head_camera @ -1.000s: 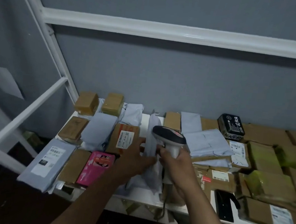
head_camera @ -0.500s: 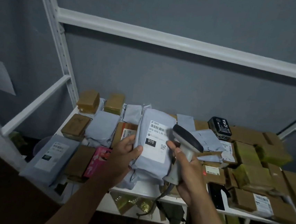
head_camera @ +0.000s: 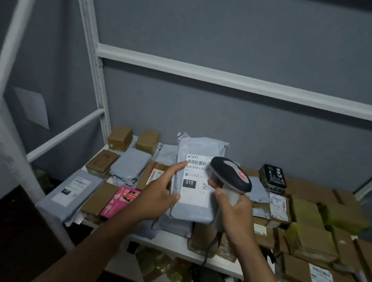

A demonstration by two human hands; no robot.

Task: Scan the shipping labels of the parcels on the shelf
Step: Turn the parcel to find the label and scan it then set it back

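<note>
Grey mailer (head_camera: 193, 207) pinched in left hand (head_camera: 160, 197), scanner (head_camera: 231, 179) gripped in right hand (head_camera: 232, 211).

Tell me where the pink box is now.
The pink box lies on the left part of the shelf, at its front, between a brown parcel and the left hand.

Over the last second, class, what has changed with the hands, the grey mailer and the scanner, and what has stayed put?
The left hand has lifted the grey mailer from edge-on among the pile to upright, its shipping label now facing the camera. The scanner, still gripped by the right hand, has tilted toward that label. The other parcels, such as the pink box, lie on the shelf as before.
</note>
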